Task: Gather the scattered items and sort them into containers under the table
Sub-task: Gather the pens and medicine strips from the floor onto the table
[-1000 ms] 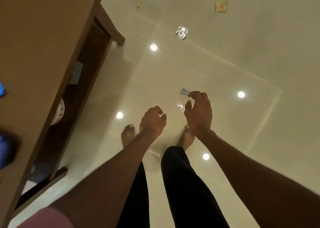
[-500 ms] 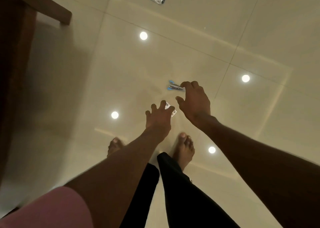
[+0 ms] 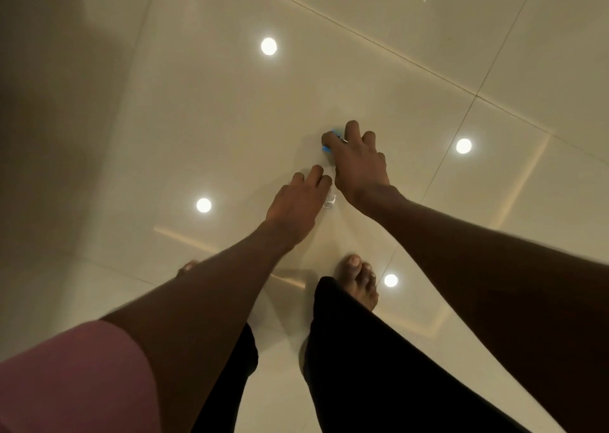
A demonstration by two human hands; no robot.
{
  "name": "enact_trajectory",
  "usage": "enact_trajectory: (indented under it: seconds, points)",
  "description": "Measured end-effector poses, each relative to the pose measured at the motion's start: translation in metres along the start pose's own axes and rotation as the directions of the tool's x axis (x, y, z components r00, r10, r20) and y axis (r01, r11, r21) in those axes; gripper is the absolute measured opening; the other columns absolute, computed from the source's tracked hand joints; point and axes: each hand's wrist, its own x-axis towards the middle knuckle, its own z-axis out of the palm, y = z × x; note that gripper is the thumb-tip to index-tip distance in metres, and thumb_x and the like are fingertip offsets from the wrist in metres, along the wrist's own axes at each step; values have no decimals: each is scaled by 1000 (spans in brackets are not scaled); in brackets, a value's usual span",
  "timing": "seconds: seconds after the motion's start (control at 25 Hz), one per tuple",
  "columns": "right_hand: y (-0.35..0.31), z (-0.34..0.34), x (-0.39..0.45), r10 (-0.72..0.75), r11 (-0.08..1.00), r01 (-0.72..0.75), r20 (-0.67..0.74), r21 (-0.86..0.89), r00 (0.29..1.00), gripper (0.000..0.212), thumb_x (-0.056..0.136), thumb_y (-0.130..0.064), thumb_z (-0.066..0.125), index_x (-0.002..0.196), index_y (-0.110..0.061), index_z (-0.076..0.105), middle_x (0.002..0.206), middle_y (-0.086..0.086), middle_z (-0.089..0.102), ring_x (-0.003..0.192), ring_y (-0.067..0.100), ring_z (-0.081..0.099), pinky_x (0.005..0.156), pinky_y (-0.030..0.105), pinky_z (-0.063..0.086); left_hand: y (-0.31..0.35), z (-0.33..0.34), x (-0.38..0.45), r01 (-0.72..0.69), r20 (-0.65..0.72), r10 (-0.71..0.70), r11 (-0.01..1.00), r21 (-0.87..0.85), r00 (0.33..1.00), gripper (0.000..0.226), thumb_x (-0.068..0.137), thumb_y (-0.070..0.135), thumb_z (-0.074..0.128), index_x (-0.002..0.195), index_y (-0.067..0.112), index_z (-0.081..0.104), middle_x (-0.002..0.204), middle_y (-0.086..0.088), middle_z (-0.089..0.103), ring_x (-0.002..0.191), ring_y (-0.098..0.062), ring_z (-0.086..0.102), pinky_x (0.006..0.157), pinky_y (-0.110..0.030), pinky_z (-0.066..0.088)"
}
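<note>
Both my hands reach down to the glossy cream floor. My right hand (image 3: 357,162) has its fingers curled over a small blue-tipped metal item (image 3: 326,148) lying on the tile; blue bits show on either side of the index finger, and most of the item is hidden. My left hand (image 3: 298,202) lies just below and left of it, fingers fairly straight, covering a small clear-and-white packet (image 3: 329,201), of which only an edge peeks out at the hand's right side.
My bare feet (image 3: 361,282) stand on the tiled floor (image 3: 197,119) just behind the hands, with black trouser legs below. Ceiling lights reflect as bright spots in the tiles. A dark shadow fills the left edge.
The view has dropped closer to the floor; the table and the farther items have left it. My right hand has closed over the blue-tipped item and my left hand has come down onto the small packet.
</note>
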Motion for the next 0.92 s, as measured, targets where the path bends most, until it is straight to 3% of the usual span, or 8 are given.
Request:
enact_trajectory:
  seconds: [0.08, 0.2, 0.32, 0.4, 0.48, 0.6, 0.8, 0.92]
  points:
    - [-5, -2, 1, 47, 995, -48, 13, 84, 999, 54, 85, 2, 61, 130, -22, 46, 129, 11, 42, 100, 32, 49, 71, 43, 46, -6, -8, -4, 156, 5, -163, 931, -329, 987, 27, 88, 5, 67, 109, 14, 55, 109, -4, 61, 90, -25, 61, 68, -37, 49]
    - [-23, -31, -16, 177, 919, -163, -6, 359, 984, 43, 88, -1, 56, 128, -19, 51, 119, 8, 50, 92, 28, 54, 68, 36, 45, -11, -45, -25, 378, 2, -507, 640, -669, 862, 19, 88, 6, 68, 92, 18, 54, 78, 7, 61, 71, -14, 58, 63, -30, 47]
    - [-46, -68, -43, 290, 785, -241, 5, 571, 957, 36, 90, -5, 53, 121, -23, 55, 115, 5, 57, 86, 22, 56, 67, 32, 42, -11, -91, -52, 372, -11, -680, 414, -831, 733, 15, 88, 5, 70, 92, 14, 59, 71, 14, 57, 62, -3, 53, 55, -16, 39]
    - [-75, -115, -71, 270, 732, -210, 7, 648, 963, 34, 89, -8, 53, 116, -29, 55, 110, 6, 61, 83, 24, 64, 72, 38, 53, -11, -140, -85, 338, -21, -744, 328, -882, 668, 14, 89, 3, 68, 95, 14, 62, 75, 11, 60, 63, -7, 57, 59, -23, 45]
    - [-111, -174, -101, 219, 723, -149, -19, 675, 976, 35, 89, -8, 53, 117, -30, 55, 108, 8, 62, 79, 20, 63, 72, 36, 53, -11, -198, -124, 295, -39, -781, 281, -913, 623, 17, 90, 2, 66, 94, 19, 61, 80, 6, 63, 70, -21, 63, 63, -33, 51]
    - [-163, -245, -143, 155, 738, -57, -87, 673, 984, 37, 91, -5, 55, 121, -26, 59, 110, 6, 55, 77, 7, 54, 73, 29, 41, -10, -276, -175, 285, -40, -828, 237, -929, 559, 20, 91, 3, 67, 94, 22, 61, 87, 5, 68, 78, -16, 64, 64, -24, 49]
    - [-261, -361, -213, 19, 773, 94, -172, 628, 985, 37, 92, -9, 60, 123, -28, 61, 111, 7, 55, 88, 23, 59, 79, 33, 45, -21, -410, -273, 219, -95, -908, 198, -955, 407, 19, 86, 1, 67, 93, 19, 66, 87, 7, 68, 75, -6, 61, 61, -17, 45]
    - [-314, -399, -237, -107, 766, 217, -213, 605, 971, 37, 91, -12, 62, 122, -32, 60, 108, 5, 53, 83, 29, 65, 81, 47, 56, -39, -450, -322, 194, -113, -945, 178, -965, 306, 25, 84, -1, 59, 93, 20, 67, 86, 5, 69, 78, -15, 63, 66, -33, 52]
